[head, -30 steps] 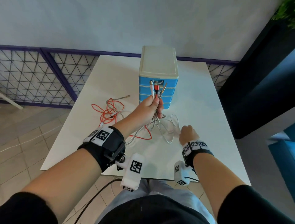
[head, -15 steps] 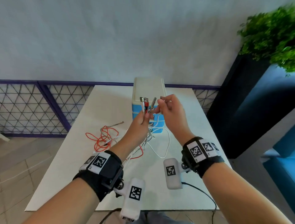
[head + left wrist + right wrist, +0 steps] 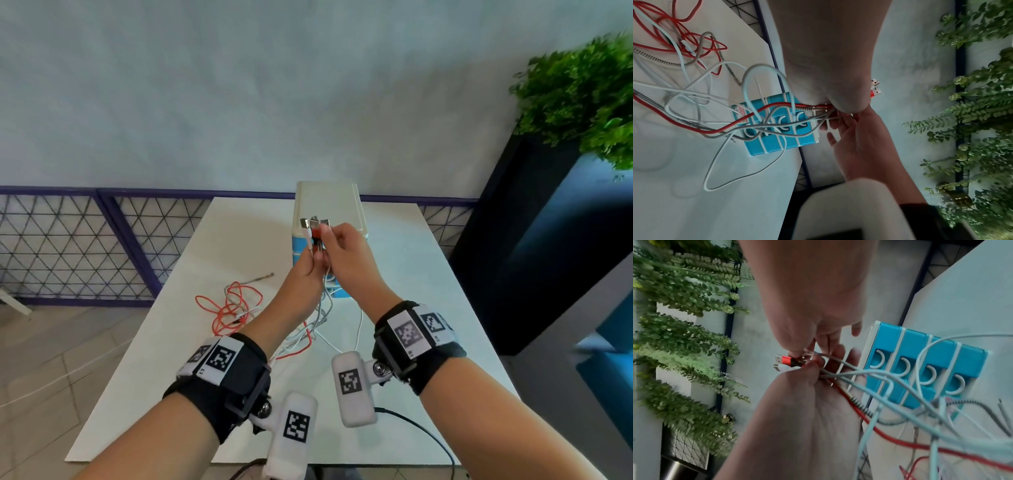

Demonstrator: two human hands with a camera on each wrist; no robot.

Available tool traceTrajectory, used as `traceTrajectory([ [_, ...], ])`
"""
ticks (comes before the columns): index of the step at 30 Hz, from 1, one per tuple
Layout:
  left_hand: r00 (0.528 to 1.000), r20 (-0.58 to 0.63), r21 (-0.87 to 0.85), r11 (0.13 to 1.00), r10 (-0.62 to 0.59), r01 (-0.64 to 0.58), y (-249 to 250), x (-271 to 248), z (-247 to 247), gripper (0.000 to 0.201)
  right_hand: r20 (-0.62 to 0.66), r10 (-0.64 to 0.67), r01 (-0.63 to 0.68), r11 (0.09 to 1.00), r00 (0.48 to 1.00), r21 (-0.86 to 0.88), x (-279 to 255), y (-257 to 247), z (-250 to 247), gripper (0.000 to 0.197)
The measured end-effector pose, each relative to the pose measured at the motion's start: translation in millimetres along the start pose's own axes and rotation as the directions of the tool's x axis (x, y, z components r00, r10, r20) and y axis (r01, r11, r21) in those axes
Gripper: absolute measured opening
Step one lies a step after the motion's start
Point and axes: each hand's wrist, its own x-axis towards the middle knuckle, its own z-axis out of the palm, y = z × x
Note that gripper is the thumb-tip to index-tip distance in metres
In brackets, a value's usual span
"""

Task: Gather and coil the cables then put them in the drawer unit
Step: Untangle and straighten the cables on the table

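Looking through the head camera, I see my left hand gripping the cables below their plugs, my right hand pinching the plug ends above the white table, before the drawer unit. Left wrist: cables trail beneath my curled fingers; the unit's red label is unreadable. Right wrist: thumb and fingertips clamp the red plug.

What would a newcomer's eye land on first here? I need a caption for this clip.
Two hands meeting above the white table: the left hand grips a bunch of cable plugs upright, and the right hand pinches at them. Behind stands the blue drawer unit, drawers closed. Loose red and white cables sprawl on the table's left.
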Motion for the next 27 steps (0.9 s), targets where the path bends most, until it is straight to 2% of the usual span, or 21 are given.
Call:
traceTrajectory([
  [4, 0.999, -0.031, -0.103, 0.995, 0.012, -0.016, 2.9, 3.1, 4.6, 0.029, 0.139, 0.095, -0.105, 0.992, 0.986, 0.068, -8.3, -1.3, -5.6, 0.047],
  [6, 0.999, -0.044, -0.140, 0.990, 0.008, -0.014, 4.6, 3.7, 8.2, 0.027, 0.235, 0.084, -0.114, 0.987, 0.968, 0.115, -14.5, -0.8, -7.2, 0.048],
  [9, 0.999, -0.023, -0.085, 0.996, 0.037, -0.039, 3.5, 2.9, 10.2, 0.028, 0.264, 0.019, -0.053, 0.991, 0.964, 0.121, -17.5, -0.3, -6.1, 0.038],
  [12, 0.996, 0.076, -0.075, 0.996, -0.037, 0.043, 2.0, 0.6, 5.6, 0.027, 0.236, 0.041, -0.081, 0.983, 0.971, 0.165, -18.3, -2.9, -7.6, 0.030],
  [13, 0.989, 0.133, -0.041, 0.997, -0.057, 0.063, 1.7, -1.2, 3.4, 0.027, 0.215, 0.057, -0.096, 0.980, 0.975, 0.176, -16.5, -2.1, -9.2, 0.030],
  [15, 0.962, 0.264, 0.142, 0.989, -0.072, 0.035, -0.4, -6.5, 1.9, 0.027, 0.172, 0.059, -0.079, 0.990, 0.983, 0.116, -12.5, -0.9, -11.7, 0.038],
  [17, 0.948, 0.308, 0.282, 0.959, -0.082, -0.009, -5.6, -10.6, 3.3, 0.022, 0.186, 0.043, -0.058, 0.995, 0.982, 0.076, -11.3, 1.5, -11.0, 0.046],
  [18, 0.949, 0.303, 0.286, 0.958, -0.090, 0.000, -7.8, -11.6, 4.1, 0.022, 0.210, 0.041, -0.066, 0.992, 0.977, 0.112, -12.9, 1.9, -9.9, 0.048],
  [23, 0.935, 0.341, 0.099, 0.993, -0.098, 0.068, -13.8, -14.9, 1.9, 0.031, 0.339, 0.003, -0.111, 0.947, 0.941, 0.300, -18.5, 5.4, -13.7, 0.042],
  [25, 0.930, 0.352, 0.103, 0.992, -0.109, 0.077, -15.2, -17.3, 0.1, 0.032, 0.411, 0.005, -0.133, 0.950, 0.912, 0.283, -22.2, 4.2, -16.9, 0.039],
  [27, 0.928, 0.354, 0.072, 0.993, -0.114, 0.095, -15.0, -20.1, -0.2, 0.033, 0.463, 0.020, -0.119, 0.975, 0.886, 0.186, -27.8, 2.0, -20.7, 0.038],
])
